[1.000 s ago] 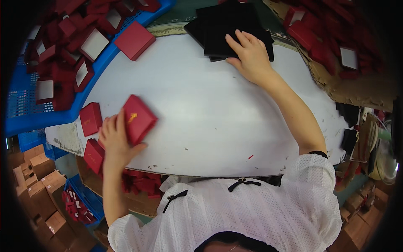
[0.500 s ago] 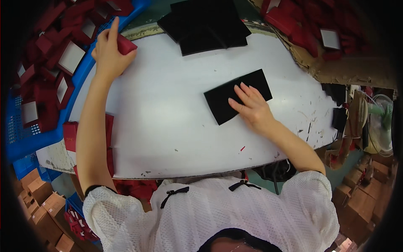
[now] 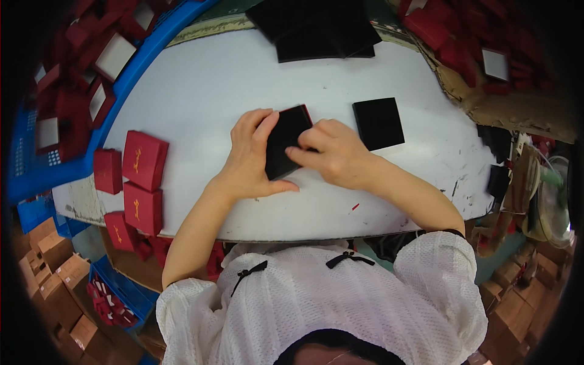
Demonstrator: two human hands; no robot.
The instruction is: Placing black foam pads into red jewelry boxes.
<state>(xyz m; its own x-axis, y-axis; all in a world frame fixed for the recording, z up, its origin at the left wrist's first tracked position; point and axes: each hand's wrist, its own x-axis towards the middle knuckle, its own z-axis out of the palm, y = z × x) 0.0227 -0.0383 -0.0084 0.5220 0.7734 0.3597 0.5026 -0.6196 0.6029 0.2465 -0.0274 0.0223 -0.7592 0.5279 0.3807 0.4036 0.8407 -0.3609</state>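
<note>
In the middle of the table, my left hand (image 3: 246, 158) is closed around a small red box, which shows only as a thin red edge behind a black square pad (image 3: 287, 137). My right hand (image 3: 334, 152) has its fingers curled against the pad's right side, thumb and fingertips on it. Much of the pad's lower right is behind the right hand. Just beyond that hand, a second black square pad (image 3: 378, 123) lies flat. Several closed red boxes (image 3: 145, 159) with gold lettering stand grouped at the table's left.
A blue plastic crate (image 3: 115, 115) full of red boxes borders the table on the left. Black sheets (image 3: 322, 30) are stacked at the far edge. At far right a cardboard carton (image 3: 505, 112) holds more red boxes. A fan (image 3: 550, 201) stands right of the table.
My left hand has come from the crate to the table's middle, bringing a red box. My right hand has moved left with one black pad, now against the box; the other pad stays behind.
</note>
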